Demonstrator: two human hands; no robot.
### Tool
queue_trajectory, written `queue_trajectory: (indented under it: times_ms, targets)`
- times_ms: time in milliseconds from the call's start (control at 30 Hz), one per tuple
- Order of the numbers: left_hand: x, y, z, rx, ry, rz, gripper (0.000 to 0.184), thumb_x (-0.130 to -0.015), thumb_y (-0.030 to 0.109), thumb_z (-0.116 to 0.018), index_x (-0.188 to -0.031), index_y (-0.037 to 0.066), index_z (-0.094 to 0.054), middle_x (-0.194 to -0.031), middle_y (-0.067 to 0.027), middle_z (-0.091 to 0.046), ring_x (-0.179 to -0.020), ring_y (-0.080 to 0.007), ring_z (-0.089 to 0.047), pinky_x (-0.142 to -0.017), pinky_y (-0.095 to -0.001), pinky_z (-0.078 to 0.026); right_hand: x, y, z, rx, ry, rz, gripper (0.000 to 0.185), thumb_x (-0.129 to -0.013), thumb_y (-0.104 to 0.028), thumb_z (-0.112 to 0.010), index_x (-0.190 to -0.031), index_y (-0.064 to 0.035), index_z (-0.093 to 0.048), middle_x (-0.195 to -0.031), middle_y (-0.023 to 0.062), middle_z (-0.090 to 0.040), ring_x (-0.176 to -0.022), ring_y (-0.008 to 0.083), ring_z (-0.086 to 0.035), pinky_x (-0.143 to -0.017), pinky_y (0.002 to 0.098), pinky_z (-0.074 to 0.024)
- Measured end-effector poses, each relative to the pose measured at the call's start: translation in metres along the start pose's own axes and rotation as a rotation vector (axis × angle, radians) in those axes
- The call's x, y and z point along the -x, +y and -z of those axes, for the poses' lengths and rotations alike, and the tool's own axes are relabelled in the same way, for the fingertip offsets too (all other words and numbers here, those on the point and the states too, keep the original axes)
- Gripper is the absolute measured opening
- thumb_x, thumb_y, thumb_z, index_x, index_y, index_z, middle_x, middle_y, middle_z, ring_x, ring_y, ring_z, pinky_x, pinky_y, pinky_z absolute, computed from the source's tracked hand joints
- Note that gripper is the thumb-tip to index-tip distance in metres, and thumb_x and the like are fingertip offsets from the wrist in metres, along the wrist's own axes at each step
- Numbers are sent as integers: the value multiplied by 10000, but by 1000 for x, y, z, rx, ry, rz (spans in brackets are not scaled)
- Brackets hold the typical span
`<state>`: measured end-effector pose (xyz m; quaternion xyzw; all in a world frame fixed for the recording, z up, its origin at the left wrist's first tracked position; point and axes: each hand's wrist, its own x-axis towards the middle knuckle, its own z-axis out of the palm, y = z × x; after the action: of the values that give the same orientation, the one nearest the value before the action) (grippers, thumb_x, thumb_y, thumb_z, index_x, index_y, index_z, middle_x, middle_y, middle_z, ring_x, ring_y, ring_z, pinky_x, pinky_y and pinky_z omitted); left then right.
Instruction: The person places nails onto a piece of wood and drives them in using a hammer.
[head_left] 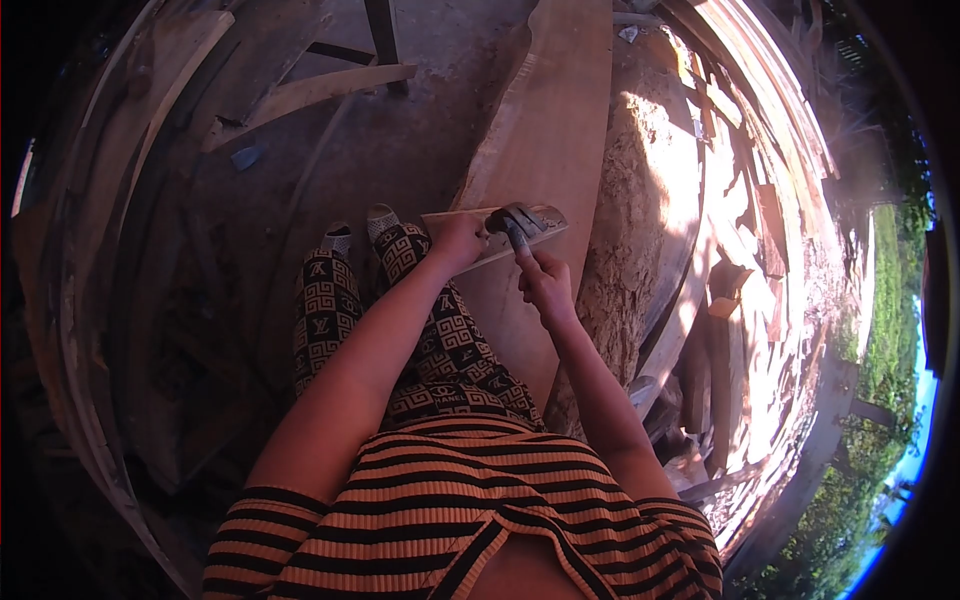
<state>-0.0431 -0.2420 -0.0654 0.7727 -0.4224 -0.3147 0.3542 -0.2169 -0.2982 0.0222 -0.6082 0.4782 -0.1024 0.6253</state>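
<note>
Your right hand (pixel 546 286) is wrapped around a hammer (pixel 517 222). Your left hand (pixel 459 243) grips a wooden piece (pixel 546 235) over a plank (pixel 550 110).

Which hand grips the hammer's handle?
The right hand, closed around the handle of the hammer; the left hand is off that handle, beside the hammer's head.

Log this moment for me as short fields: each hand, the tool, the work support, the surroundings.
Left hand: gripping a small wooden piece
Right hand: closed around the handle of a hammer
Hammer head: over the small wooden piece; contact cannot be told
Support: long wooden plank beneath the hands
Right side: rough-surfaced log beside the plank, scrap timber beyond
</note>
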Motion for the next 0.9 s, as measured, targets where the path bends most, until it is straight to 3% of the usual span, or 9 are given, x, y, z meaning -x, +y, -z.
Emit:
queue_trajectory:
  times_ms: [67,133,233,333,467,533,567,800,900]
  targets:
    - [1,2,2,41,7,-30,122,-690,93,-682,-789,23,-692,-773,-184,-658,-740,-318,-660,-698,-396,-516,0,0,1,-23,4,20,394,-909,-370,-598,-718,-28,-556,-559,21,-511,-454,81,-456,-414,253,-361]
    - [1,6,4,-47,-29,26,116,-707,106,-710,-805,45,-711,-756,-142,-676,-714,-251,-658,-696,-355,-513,2,-2,1,39,-1,32,379,-933,-364,-577,-826,-2,-615,-548,6,-498,-434,72,-435,-399,228,-338]
    - [-4,-1,-1,32,-42,24,134,-693,120,-720,-809,53,-712,-749,-141,-673,-704,-241,-656,-679,-353,-511,-1,2,-1,174,-4,-42,376,-935,-356,-574,-826,1,-615,-545,7,-502,-434,69,-436,-398,231,-340]
    - [-3,-2,0,-67,-36,50,148,-686,121,-724,-818,56,-714,-751,-130,-676,-697,-232,-651,-674,-350,-506,4,-4,0,98,28,21,373,-934,-349,-574,-806,0,-613,-544,12,-507,-430,76,-440,-398,242,-346]
    - [-3,-1,3,8,-30,-49,157,-686,114,-719,-832,59,-714,-749,-119,-678,-699,-227,-649,-670,-353,-503,4,-2,2,1,40,106,374,-929,-348,-579,-775,-9,-604,-544,18,-514,-430,82,-451,-400,249,-355]
    - [1,8,7,11,-57,65,166,-660,80,-699,-820,37,-713,-787,-162,-677,-763,-283,-671,-712,-369,-520,-4,13,1,268,44,12,404,-919,-354,-580,-697,-16,-568,-529,28,-526,-457,108,-513,-429,272,-390]
    - [1,9,8,9,-61,49,166,-660,80,-699,-820,37,-713,-787,-162,-677,-763,-283,-671,-712,-369,-520,-6,17,2,251,50,14,376,-923,-356,-588,-758,-18,-595,-545,13,-512,-435,80,-460,-405,243,-363]
    - [2,7,6,51,-67,31,170,-669,80,-697,-830,26,-711,-790,-159,-685,-754,-281,-672,-708,-368,-517,10,-4,0,-15,112,106,388,-924,-359,-585,-741,-17,-592,-557,24,-525,-448,90,-478,-411,251,-379]
    - [5,20,14,4,-64,69,189,-670,85,-702,-846,16,-705,-787,-156,-688,-773,-276,-675,-714,-365,-514,-5,19,-3,286,77,30,420,-916,-404,-575,-766,-13,-609,-570,37,-542,-481,111,-520,-452,287,-425]
